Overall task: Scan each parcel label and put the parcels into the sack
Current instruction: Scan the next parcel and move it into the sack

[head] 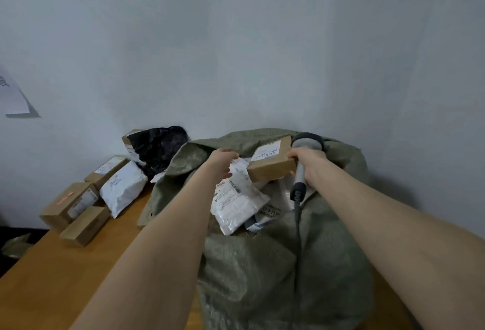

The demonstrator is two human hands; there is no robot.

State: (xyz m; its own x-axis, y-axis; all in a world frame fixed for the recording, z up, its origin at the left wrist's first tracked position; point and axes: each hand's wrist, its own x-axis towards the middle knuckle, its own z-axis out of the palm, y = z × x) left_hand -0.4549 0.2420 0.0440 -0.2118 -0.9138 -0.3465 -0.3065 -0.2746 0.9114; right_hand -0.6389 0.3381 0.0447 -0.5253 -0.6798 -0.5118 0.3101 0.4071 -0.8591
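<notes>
Judging the cardboard box (271,164) light and stiff, we would take its edges over the sack (288,264) (right hand (311,165) clamped round the scanner (309,142), left hand (223,163) impossible to tell).

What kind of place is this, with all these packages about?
Likely a small parcel sorting room: labelled cardboard boxes wait on a wooden table, the right hand grips a barcode scanner, and a green woven sack holds more parcels.
</notes>
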